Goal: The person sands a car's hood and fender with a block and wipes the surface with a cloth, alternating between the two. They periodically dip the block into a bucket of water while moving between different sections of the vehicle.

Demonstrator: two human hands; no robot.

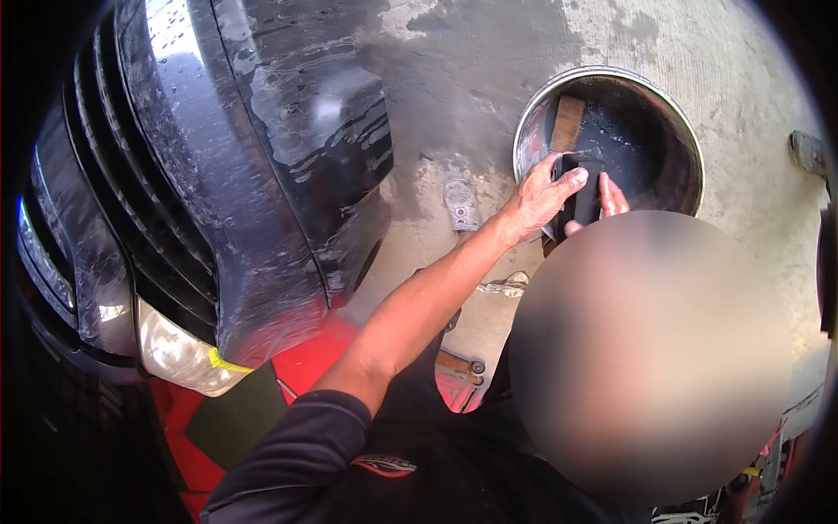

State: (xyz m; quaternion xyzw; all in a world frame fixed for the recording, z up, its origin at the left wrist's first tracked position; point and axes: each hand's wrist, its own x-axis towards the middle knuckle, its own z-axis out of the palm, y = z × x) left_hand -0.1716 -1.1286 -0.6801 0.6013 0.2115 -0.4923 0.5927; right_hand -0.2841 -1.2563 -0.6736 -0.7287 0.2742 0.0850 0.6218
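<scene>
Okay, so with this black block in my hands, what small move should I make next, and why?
I'd probably ease the black block a little farther over the bucket, keeping right of the brown strip. Your left hand grips it by the near rim, and the bucket's bottom looks wet, so drips would likely land inside.

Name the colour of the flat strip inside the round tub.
The flat strip is brown, seen in the head view.
</scene>
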